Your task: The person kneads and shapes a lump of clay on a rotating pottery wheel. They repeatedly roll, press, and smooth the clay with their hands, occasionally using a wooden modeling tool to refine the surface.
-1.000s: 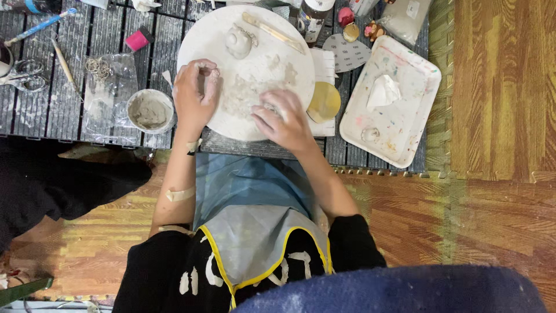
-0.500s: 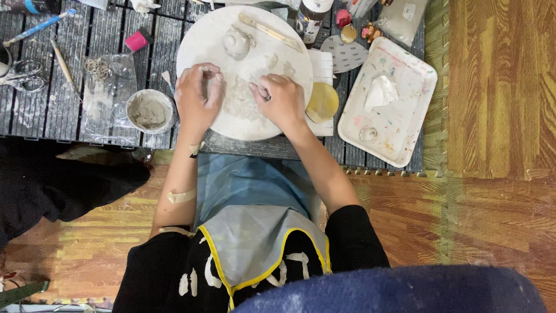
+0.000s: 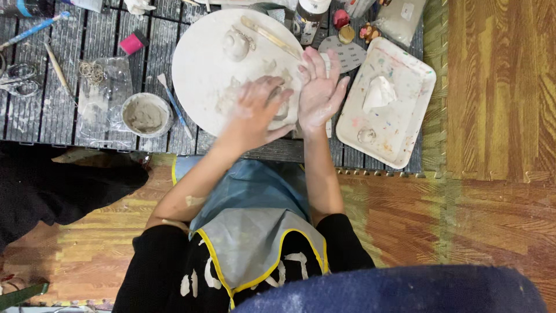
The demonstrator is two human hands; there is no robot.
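Scissors [image 3: 14, 78] and a wooden modelling stick [image 3: 58, 71] lie at the far left of the dark slatted table [image 3: 35, 124], with a blue-handled brush [image 3: 32, 32] above them. Next comes a clear plastic sheet [image 3: 98, 98] with a small tangle of wire on it, a pink block [image 3: 133, 42] above, and a small round bowl [image 3: 146, 114] of grey slip below. A thin brush [image 3: 174, 104] lies between the bowl and the round white board [image 3: 208, 52].

On that board sit a small clay lump [image 3: 236, 45] near the top and a flat wooden tool [image 3: 269, 36] angled along the upper right edge. At the board's lower right the left hand [image 3: 258, 113] is curled, palm down, over a piece of grey clay [image 3: 284, 110]; the right hand [image 3: 319, 90] stands just beside it, fingers spread and pointing away, its palm pressed against the clay's other side. Both hands are smeared with clay. The clay sits between the two palms, pressed rather than gripped; neither hand is clenched around it.

Right of the hands a bottle [image 3: 308, 16] stands at the top edge, with small coloured pots [image 3: 341, 18] near it. A white rectangular tray [image 3: 387, 110], paint-stained, holds a crumpled white tissue [image 3: 379, 93]. Further right is wood-patterned floor matting [image 3: 498, 87].
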